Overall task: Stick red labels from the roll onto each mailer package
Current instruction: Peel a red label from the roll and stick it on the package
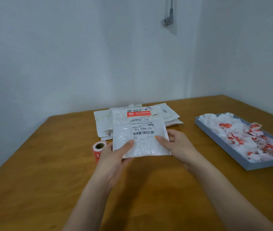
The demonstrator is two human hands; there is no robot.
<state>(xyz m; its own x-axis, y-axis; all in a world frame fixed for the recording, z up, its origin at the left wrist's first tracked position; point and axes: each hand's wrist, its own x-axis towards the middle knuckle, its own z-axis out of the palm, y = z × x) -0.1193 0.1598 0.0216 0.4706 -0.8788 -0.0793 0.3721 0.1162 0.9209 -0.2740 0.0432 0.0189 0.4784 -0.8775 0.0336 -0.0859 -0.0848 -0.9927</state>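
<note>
- head view: pale walls meet behind a wooden counter (49,164); both hands hold a white mailer (139,139) by its near edge, long axis pointing away.
- left hand (114,157) and right hand (177,144) fingers clamped on it.
- label roll (98,150) lies just left, nearer the left hand.
- mailer's red label (138,113) is already on, so the pile (102,124) behind is likely next.

A brown wooden table (49,180) carries a shallow grey rectangular tray (249,165) (heaped with white and red paper scraps (242,135)). A grey fitting (168,20) hangs on the pale wall (65,55).
</note>
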